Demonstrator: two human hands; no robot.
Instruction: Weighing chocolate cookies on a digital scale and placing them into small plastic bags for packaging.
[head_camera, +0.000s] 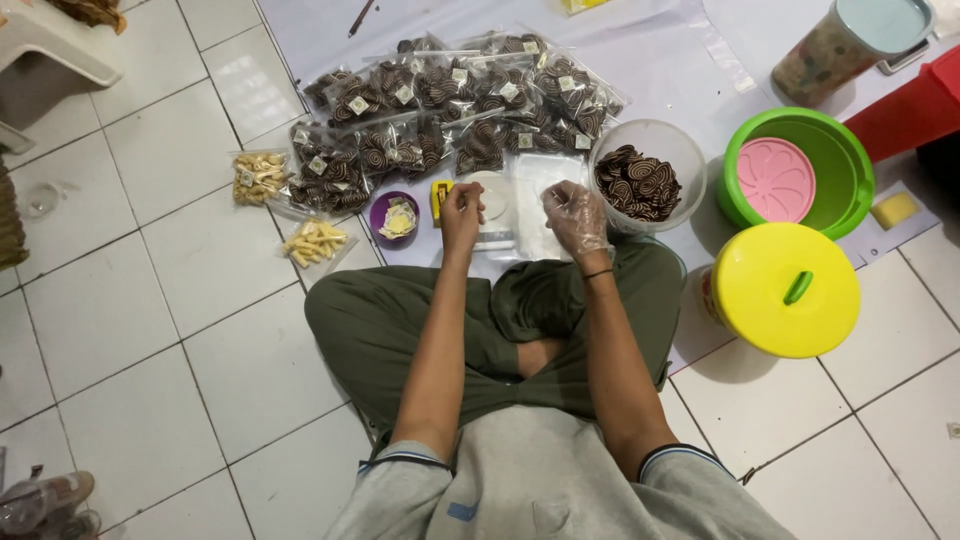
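- A small white kitchen scale (497, 215) is set on the floor just in front of the crossed legs, with a clear plastic bag (538, 205) lying beside it on the right.
- The left hand (461, 212) is held bare over the scale's left edge, fingers pinched together; whether anything is gripped between them cannot be told.
- The right hand (577, 215), covered by a clear plastic glove, is curled loosely above the bag, and what it grips, if anything, cannot be told.
- A clear round tub (648, 178) of brown swirl-patterned cookies is placed just right of the gloved hand.
- Sealed packets of the same cookies (450, 110) are spread beyond the scale.
- A small purple bowl (394, 217) and a yellow object (440, 198) are seen left of the scale, with two bags of pale snacks (290, 210) farther left on the tiles.
- A green bucket (797, 170) and a yellow-lidded container (785, 290) are stood well to the right.
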